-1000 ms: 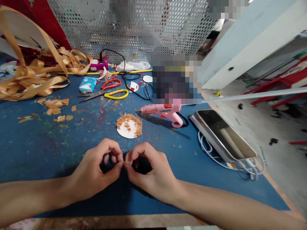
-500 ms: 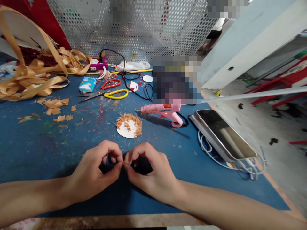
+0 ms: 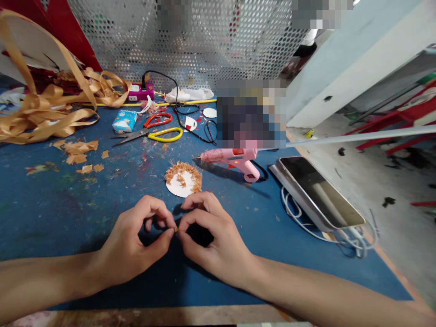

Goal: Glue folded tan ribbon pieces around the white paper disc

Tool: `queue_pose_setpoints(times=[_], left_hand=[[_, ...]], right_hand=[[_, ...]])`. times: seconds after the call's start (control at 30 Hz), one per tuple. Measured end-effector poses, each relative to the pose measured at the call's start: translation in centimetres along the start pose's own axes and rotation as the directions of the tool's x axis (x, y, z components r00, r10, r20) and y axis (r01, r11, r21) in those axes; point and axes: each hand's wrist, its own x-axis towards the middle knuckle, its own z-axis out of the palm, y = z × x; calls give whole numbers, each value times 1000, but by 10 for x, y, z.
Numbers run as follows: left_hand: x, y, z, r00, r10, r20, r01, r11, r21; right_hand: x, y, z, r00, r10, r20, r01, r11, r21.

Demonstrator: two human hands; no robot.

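Note:
Between the fingertips of both hands is a tiny piece of gold ribbon (image 3: 176, 229), small and partly hidden. My left hand (image 3: 131, 243) pinches it with thumb and forefinger, the other fingers curled. From the other side, my right hand (image 3: 218, 238) closes thumb and a finger on it, while another finger is raised above. Just beyond the hands lies a white paper disc (image 3: 177, 187), its upper and right edge covered with frayed golden ribbon bits and a few more in its middle. A pink glue gun (image 3: 235, 158) lies behind it, its nozzle toward the disc.
Cut ribbon squares (image 3: 79, 151) lie to the left. Scissors (image 3: 150, 131) with red and yellow handles, a blue packet (image 3: 124, 121) and a purple power socket (image 3: 140, 92) are further back. Long gold ribbon (image 3: 47, 113) is heaped far left. A phone (image 3: 316, 193) and white cable are at right.
A finger of my right hand has lifted and straightened away from the pinch. More of the ribbon piece shows between the fingertips. My left hand has barely moved.

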Motion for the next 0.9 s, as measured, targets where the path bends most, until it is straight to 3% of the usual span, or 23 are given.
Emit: queue_pose_setpoints(times=[0.17,0.37,0.53,0.77,0.9], left_hand=[[-2,-3,-6,999,46,-7,-46,999,6],[-4,-8,-9,995,93,41,-92,996,-20],[-3,-10,-8,995,62,74,-59,997,-46],[-4,-13,-9,994,53,91,-52,999,-4],[-4,-15,-10,994,40,103,-41,999,4]], right_hand=[[3,1,-5,999,-22,-42,21,999,-25],[15,14,-17,989,-53,-136,26,980,-198],[27,28,-16,996,-33,-79,10,961,-277],[38,35,-8,996,-74,52,90,848,-522],[37,36,-9,995,-80,59,99,817,-568]])
